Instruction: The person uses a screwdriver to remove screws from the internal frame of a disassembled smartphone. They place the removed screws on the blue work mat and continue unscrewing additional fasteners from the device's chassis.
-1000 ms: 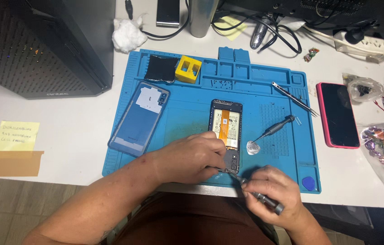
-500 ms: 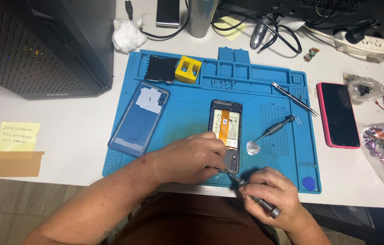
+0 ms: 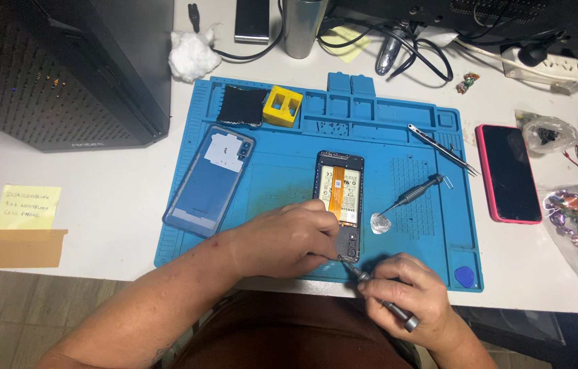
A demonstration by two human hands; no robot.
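Left hand [image 3: 289, 239] steadies the opened rectangular phone [image 3: 339, 205] while right hand [image 3: 405, 294] grips a slim metal screwdriver [image 3: 379, 294]

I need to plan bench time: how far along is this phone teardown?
Done: the translucent blue back cover lies off to the side. In hand: the left hand steadies the opened black phone while the right hand works a grey screwdriver at its lower end. Left: the battery remains inside.
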